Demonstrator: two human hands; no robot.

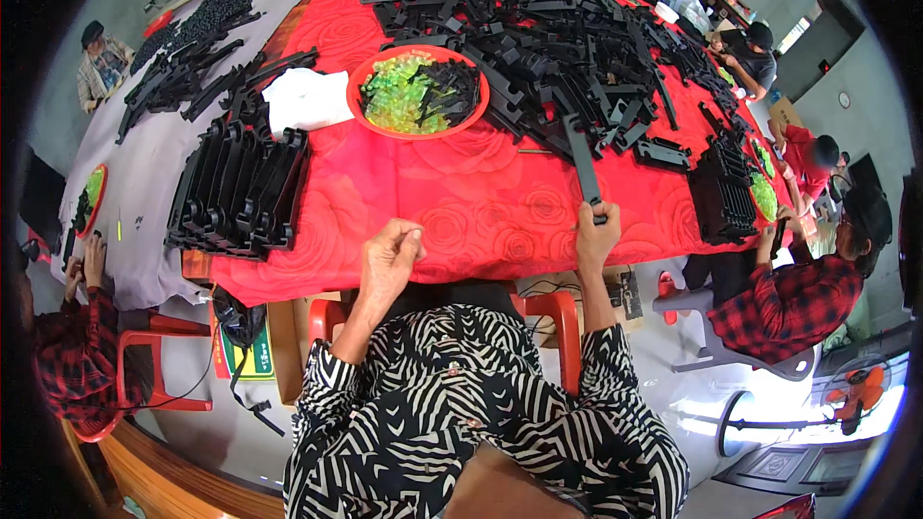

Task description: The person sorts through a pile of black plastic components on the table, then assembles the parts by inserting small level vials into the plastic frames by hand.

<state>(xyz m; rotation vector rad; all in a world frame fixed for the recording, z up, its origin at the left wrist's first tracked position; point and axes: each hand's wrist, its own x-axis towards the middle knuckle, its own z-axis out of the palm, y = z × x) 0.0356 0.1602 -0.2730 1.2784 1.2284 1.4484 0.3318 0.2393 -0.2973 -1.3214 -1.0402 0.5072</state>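
My right hand (pixel 598 235) is closed round the lower end of a long black plastic strip (pixel 583 161), which points up and away toward the big pile. Over the table's near edge, my left hand (pixel 387 258) is curled closed, thumb against fingers; anything small inside it is hidden. Beyond the hands stands an orange-rimmed bowl (pixel 358 108), holding clear yellow-green pieces (pixel 396 96) on its left and small black pieces (pixel 456 88) on its right. A large heap of loose black plastic parts (pixel 538 48) covers the far middle of the red rose-patterned cloth (pixel 452 197).
Left of me stands a neat stack of black parts (pixel 236 187), with a white cloth (pixel 306 99) behind it. Another stack (pixel 721 192) is at the right. People in checked shirts (pixel 793 303) sit on both sides. More black parts (pixel 183 77) lie on the grey cloth.
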